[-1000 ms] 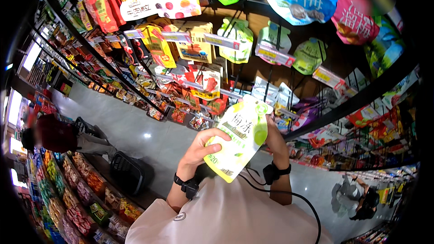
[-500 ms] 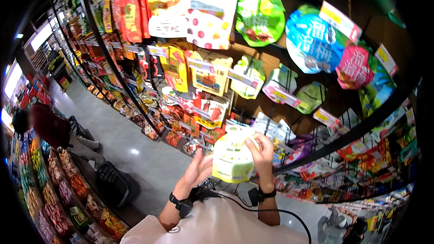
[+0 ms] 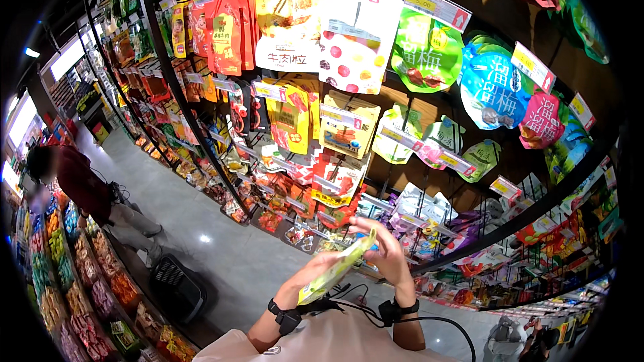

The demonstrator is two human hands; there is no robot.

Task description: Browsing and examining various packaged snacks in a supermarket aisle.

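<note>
A light green snack pouch (image 3: 337,267) lies tilted almost flat between my hands, in front of my chest. My left hand (image 3: 310,276) grips its lower end from below. My right hand (image 3: 384,252) is at the pouch's upper end with its fingers spread, touching the top edge. Both wrists wear black bands with a cable running between them. Straight ahead stands a dark shelf rack (image 3: 376,181) hung with many coloured snack bags.
Another person in a dark red top (image 3: 77,184) bends over the low shelves at the left. A black shopping basket (image 3: 176,287) stands on the grey aisle floor (image 3: 221,255). Bins of packaged goods (image 3: 80,281) line the lower left.
The pouch has dropped lower and tipped from upright and facing me to nearly edge-on. My view has swung upward, showing more of the upper shelves.
</note>
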